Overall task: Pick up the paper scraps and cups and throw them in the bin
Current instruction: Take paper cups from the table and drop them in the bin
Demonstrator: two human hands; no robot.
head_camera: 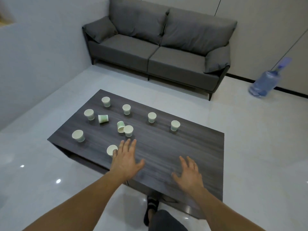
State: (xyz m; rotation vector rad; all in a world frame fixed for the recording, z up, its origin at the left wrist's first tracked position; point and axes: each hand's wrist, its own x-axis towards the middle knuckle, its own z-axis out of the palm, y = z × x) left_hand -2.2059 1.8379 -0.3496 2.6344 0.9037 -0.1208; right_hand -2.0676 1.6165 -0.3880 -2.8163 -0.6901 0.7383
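Observation:
Several pale green paper cups stand scattered on a dark wooden coffee table (166, 147); two lie on their sides, one tipped cup (103, 118) at the left and another tipped cup (120, 126) in the middle. My left hand (126, 160) reaches over the table with fingers spread, its little finger beside the nearest cup (111, 150). My right hand (189, 174) hovers over the bare right part of the table, fingers spread, holding nothing. No paper scraps and no bin are in view.
A grey two-seat sofa (158, 47) stands beyond the table against the wall. A blue water bottle (265, 82) sits on the floor at the right. Glossy white floor surrounds the table. My leg and sock (152, 209) show below the table's near edge.

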